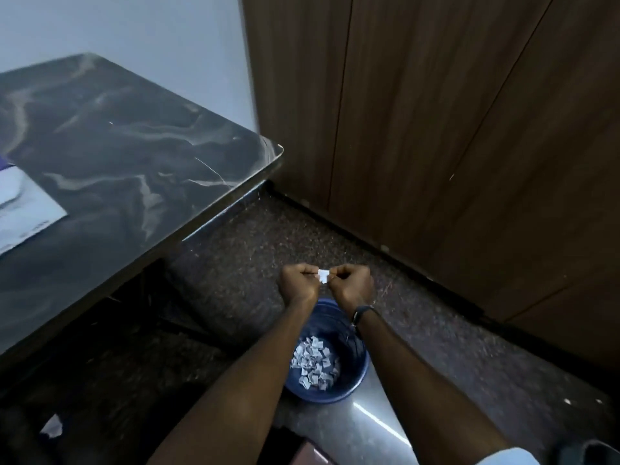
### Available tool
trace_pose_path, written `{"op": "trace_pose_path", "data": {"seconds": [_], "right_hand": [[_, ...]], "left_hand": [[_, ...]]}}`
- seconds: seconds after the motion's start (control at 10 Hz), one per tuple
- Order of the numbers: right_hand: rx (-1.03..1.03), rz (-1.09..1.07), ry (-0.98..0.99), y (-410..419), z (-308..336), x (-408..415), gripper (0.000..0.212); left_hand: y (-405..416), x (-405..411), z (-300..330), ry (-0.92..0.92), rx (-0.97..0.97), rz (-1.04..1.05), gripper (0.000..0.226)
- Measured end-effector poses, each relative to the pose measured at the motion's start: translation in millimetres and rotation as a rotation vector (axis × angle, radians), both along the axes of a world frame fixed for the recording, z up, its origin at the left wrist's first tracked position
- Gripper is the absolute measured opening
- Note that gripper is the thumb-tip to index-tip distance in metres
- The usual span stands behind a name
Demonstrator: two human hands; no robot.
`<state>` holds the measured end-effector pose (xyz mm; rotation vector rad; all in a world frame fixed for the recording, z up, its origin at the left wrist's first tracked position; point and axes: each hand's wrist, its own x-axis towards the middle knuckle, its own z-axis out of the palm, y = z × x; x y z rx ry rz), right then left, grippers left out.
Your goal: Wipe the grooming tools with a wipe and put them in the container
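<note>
Both hands are out in front, above the floor, fists curled, knuckles up. Left hand and right hand each pinch one edge of a small white packet, which spans the gap between them. It looks like a wipe sachet, but it's too small to confirm. Fingers are tight on both sides, none spread. Right wrist has a dark band.

A blue bin sits on the floor directly under the forearms, nearer the person than the hands. Its bottom is covered with a pile of small white scraps. The packet is held beyond the bin's far rim, not over the pile.

A dark marbled table stands left, with a white box at its left edge, cut off by the frame. Wood panels stand right, a pale wall behind the table. Can't see any grooming tools or container from here.
</note>
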<state>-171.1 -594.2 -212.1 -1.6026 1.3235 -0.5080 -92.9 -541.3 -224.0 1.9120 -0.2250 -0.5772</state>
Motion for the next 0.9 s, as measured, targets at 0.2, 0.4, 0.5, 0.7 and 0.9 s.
{"op": "trace_pose_path", "data": {"seconds": [0.2, 0.4, 0.5, 0.7, 0.9], "right_hand": [[0.132, 0.036, 0.112, 14.3, -84.0, -8.8, 0.012], [0.18, 0.043, 0.198, 21.3, -120.5, -12.6, 0.012], [0.178, 0.044, 0.26, 20.9, -126.5, -12.4, 0.013], [0.131, 0.118, 0.42, 21.8, -126.2, -23.6, 0.033], [0.143, 0.142, 0.401, 25.7, -124.7, -31.0, 0.022]], "left_hand": [[13.6, -0.2, -104.7, 0.17, 0.178, 0.014, 0.036], [21.4, -3.8, -154.1, 0.207, 0.25, -0.002, 0.036], [20.9, -7.0, -139.0, 0.22, 0.284, -0.042, 0.033], [35.2, -10.1, -133.9, 0.171, 0.43, -0.154, 0.013], [52.5, -13.2, -118.9, 0.102, 0.416, -0.207, 0.012]]}}
